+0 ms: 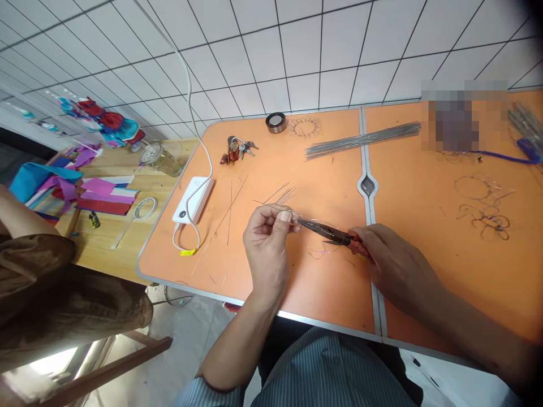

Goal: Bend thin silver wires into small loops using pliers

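The person's left hand (271, 234) is pinching a fine wire (296, 217) between thumb and fingers, just above the orange surface (331, 299), and the right hand (390, 263) is wrapped around the red handles of a pair of long-nosed pliers (326, 232). The tips of the pliers meet the wire right at the left fingertips; from where I stand I can't tell how hard they bite. A thin curved wire (322, 252) with pinkish bits shows just below the pliers, though whether it belongs to the held piece is unclear. Beyond the left hand lie a few short straight wires (285, 195), and farther back a bundle of straight wires (360, 139) crosses the metal seam. Over to the right sit some twisted wire loops (492, 223). Toward the wall I see a bunch of keys (241, 148), a dark round object (276, 122) and, beside it, a wire ring (305, 128). A white box (193, 199) with a cable rests near the left end. Farther left, another person's bare arm (25, 212) reaches in beside coloured strips (106, 195) on a wooden surface (139, 249).
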Available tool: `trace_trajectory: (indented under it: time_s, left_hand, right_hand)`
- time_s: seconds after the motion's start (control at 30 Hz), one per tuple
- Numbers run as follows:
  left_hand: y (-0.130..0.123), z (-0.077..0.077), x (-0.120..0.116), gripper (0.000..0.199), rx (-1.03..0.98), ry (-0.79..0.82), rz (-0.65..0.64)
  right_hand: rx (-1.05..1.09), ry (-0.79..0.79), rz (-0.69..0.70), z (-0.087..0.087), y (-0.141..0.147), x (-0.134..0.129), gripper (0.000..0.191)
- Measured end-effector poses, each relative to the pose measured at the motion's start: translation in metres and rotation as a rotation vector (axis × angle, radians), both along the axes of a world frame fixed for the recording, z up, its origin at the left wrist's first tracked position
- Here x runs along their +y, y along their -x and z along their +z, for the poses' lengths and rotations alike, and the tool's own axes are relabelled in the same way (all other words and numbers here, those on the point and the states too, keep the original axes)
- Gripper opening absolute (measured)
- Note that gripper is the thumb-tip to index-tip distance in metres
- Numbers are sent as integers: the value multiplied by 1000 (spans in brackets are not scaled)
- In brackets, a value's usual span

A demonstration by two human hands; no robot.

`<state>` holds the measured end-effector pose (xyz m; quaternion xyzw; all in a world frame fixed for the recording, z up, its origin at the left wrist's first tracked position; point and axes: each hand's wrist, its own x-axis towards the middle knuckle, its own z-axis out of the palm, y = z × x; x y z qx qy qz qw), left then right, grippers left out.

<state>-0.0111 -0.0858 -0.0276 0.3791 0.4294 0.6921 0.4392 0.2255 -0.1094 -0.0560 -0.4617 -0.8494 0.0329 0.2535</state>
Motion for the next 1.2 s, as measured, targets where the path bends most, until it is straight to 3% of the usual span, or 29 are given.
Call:
trace_trajectory:
  time_s: [1.2]
  left_hand:
    - [4, 0, 1, 12, 44, -9, -24]
  right_hand:
    - [47, 74, 52, 6, -1, 1, 23]
